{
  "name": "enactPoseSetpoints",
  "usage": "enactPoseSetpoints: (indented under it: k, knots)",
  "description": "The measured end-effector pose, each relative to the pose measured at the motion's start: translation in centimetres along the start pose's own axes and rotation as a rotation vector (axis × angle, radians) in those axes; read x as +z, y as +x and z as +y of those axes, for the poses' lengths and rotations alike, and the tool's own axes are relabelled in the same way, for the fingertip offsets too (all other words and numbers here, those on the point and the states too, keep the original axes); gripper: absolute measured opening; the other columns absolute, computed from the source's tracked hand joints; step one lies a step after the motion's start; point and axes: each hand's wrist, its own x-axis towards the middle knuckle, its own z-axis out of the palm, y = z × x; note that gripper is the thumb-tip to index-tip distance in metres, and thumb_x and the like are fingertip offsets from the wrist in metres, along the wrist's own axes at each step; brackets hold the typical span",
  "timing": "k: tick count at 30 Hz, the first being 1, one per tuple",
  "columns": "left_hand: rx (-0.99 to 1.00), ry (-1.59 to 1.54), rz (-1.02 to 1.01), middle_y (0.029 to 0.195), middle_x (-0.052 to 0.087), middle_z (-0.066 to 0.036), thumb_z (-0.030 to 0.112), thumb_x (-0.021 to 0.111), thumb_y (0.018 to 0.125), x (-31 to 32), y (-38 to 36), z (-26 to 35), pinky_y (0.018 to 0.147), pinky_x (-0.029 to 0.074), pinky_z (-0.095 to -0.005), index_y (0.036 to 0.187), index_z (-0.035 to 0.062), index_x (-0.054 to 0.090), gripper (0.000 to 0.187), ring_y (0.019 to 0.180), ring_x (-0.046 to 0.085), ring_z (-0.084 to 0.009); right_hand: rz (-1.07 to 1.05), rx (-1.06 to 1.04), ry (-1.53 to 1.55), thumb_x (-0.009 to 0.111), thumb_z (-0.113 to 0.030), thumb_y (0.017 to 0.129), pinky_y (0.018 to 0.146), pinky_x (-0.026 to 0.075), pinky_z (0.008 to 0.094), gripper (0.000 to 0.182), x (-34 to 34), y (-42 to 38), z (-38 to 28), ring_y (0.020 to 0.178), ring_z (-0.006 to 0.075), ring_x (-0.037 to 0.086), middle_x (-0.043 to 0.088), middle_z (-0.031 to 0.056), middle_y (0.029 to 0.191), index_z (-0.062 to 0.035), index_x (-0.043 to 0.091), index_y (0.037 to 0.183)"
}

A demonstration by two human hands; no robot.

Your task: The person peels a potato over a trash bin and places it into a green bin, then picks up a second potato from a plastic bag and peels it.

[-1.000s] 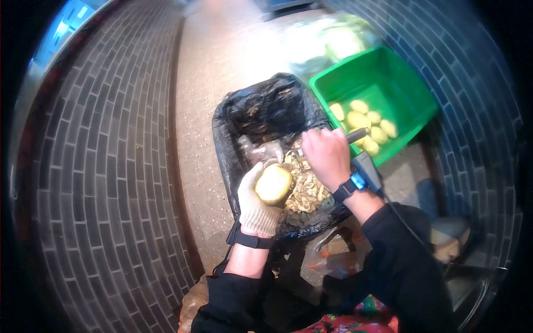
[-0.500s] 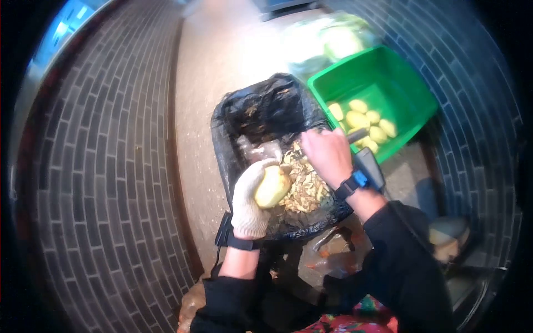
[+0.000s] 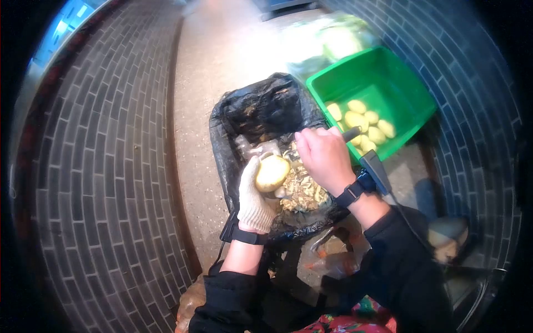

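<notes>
My left hand (image 3: 252, 200), in a pale knitted glove, is wrapped round a mostly peeled yellow potato (image 3: 272, 172). Close by on the right, my bare right hand (image 3: 323, 157) is closed on a peeler; its dark handle (image 3: 351, 134) sticks out behind the fist, while its blade end is mostly hidden. A small gap separates that fist from the potato. Both hands are over a bin lined with a black plastic bag (image 3: 226, 133). Beneath them lies a heap of potato peelings (image 3: 304, 191), with a piece of clear plastic (image 3: 258, 149) beside it.
A green crate (image 3: 408, 102) holding several peeled potatoes (image 3: 356, 120) stands against the bin's right side. Behind it sits a clear bag (image 3: 338, 41) with pale green contents. Brick walls (image 3: 105, 150) rise on both sides of the speckled floor (image 3: 194, 111).
The potato has turned and risen slightly in my left hand, which is more upright. My right hand has shifted a little down and left, with the peeler still in it.
</notes>
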Motion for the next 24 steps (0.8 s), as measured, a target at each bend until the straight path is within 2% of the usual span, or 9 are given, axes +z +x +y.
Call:
enactPoseSetpoints:
  k: [4, 10, 12, 13, 14, 16, 18, 20, 24]
  knots:
    - [0.099, -0.129, 0.049, 0.113, 0.067, -0.008, 0.038, 0.055, 0.098, 1.4, -0.4, -0.5, 0.086, 0.054, -0.0377, 0.122, 0.0065, 0.061, 0.040, 0.103, 0.065, -0.0207, -0.043, -0.045, 0.052, 0.055, -0.022, 0.096, 0.069, 0.042, 0.0439, 0.025, -0.2, -0.7, -1.5, 0.063, 0.0294, 0.059, 0.058, 0.0100, 0.060, -0.0101, 0.061, 0.074]
    - [0.175, -0.025, 0.070, 0.120, 0.064, -0.009, 0.031, 0.054, 0.099, 1.4, -0.1, -1.1, 0.097, 0.049, -0.0338, 0.127, 0.0062, 0.057, 0.038, 0.109, 0.062, -0.0196, -0.020, 0.013, 0.085, 0.055, -0.022, 0.095, 0.069, 0.041, 0.0426, 0.023, 0.3, -1.2, -3.0, 0.064, 0.0288, 0.059, 0.060, 0.0100, 0.062, -0.0096, 0.065, 0.079]
    - [0.349, 0.066, 0.019, 0.127, 0.059, -0.010, 0.029, 0.054, 0.100, 1.4, 0.1, -1.2, 0.100, 0.046, -0.0336, 0.132, 0.0057, 0.051, 0.039, 0.114, 0.058, -0.0197, -0.029, 0.039, 0.081, 0.055, -0.022, 0.095, 0.069, 0.041, 0.0427, 0.022, 0.1, -1.1, -3.2, 0.063, 0.0288, 0.059, 0.060, 0.0100, 0.062, -0.0095, 0.065, 0.080]
    - [0.349, 0.066, 0.018, 0.127, 0.059, -0.010, 0.029, 0.054, 0.100, 1.5, 0.2, -1.4, 0.100, 0.046, -0.0336, 0.132, 0.0057, 0.051, 0.039, 0.114, 0.058, -0.0197, -0.014, 0.054, 0.132, 0.055, -0.020, 0.096, 0.068, 0.040, 0.0428, 0.024, 0.0, -1.0, -3.4, 0.063, 0.0311, 0.056, 0.057, 0.0110, 0.062, -0.0082, 0.061, 0.076]
    - [0.428, 0.175, 0.029, 0.129, 0.057, -0.010, 0.029, 0.054, 0.101, 1.5, 0.2, -1.6, 0.100, 0.046, -0.0335, 0.132, 0.0051, 0.049, 0.040, 0.116, 0.056, -0.0193, 0.000, 0.069, 0.184, 0.054, -0.019, 0.096, 0.067, 0.039, 0.0430, 0.027, 0.0, -1.0, -3.6, 0.063, 0.0335, 0.054, 0.054, 0.0119, 0.062, -0.0069, 0.057, 0.072]
    - [0.556, 0.414, 0.080, 0.128, 0.055, -0.010, 0.028, 0.053, 0.103, 0.8, 0.6, -2.0, 0.100, 0.045, -0.0325, 0.132, 0.0037, 0.048, 0.039, 0.116, 0.054, -0.0175, -0.008, 0.072, 0.173, 0.055, -0.020, 0.096, 0.068, 0.040, 0.0430, 0.024, 0.0, -1.3, -3.9, 0.063, 0.0312, 0.056, 0.056, 0.0109, 0.061, -0.0082, 0.060, 0.075]
    - [0.474, 0.334, 0.079, 0.127, 0.055, -0.009, 0.029, 0.052, 0.103, -0.2, 1.2, -2.5, 0.099, 0.045, -0.0320, 0.132, 0.0033, 0.048, 0.039, 0.115, 0.054, -0.0173, -0.013, 0.077, 0.161, 0.055, -0.021, 0.095, 0.069, 0.041, 0.0430, 0.022, 0.1, -1.4, -4.0, 0.062, 0.0289, 0.058, 0.058, 0.0099, 0.059, -0.0095, 0.064, 0.079]
    - [0.410, 0.259, 0.082, 0.122, 0.056, -0.008, 0.029, 0.050, 0.104, -0.8, 1.5, -3.1, 0.095, 0.047, -0.0302, 0.132, 0.0026, 0.048, 0.038, 0.110, 0.057, -0.0160, 0.022, 0.058, 0.206, 0.054, -0.019, 0.096, 0.067, 0.039, 0.0433, 0.027, 0.2, -1.4, -3.6, 0.063, 0.0338, 0.053, 0.054, 0.0116, 0.062, -0.0062, 0.057, 0.072]
    - [0.289, 0.205, 0.126, 0.119, 0.059, -0.007, 0.030, 0.051, 0.103, -0.7, 1.6, -2.9, 0.094, 0.048, -0.0312, 0.130, 0.0046, 0.050, 0.037, 0.105, 0.059, -0.0156, 0.028, 0.052, 0.190, 0.054, -0.019, 0.096, 0.067, 0.040, 0.0431, 0.027, 1.2, -1.4, -2.3, 0.063, 0.0340, 0.054, 0.054, 0.0117, 0.062, -0.0065, 0.057, 0.072]
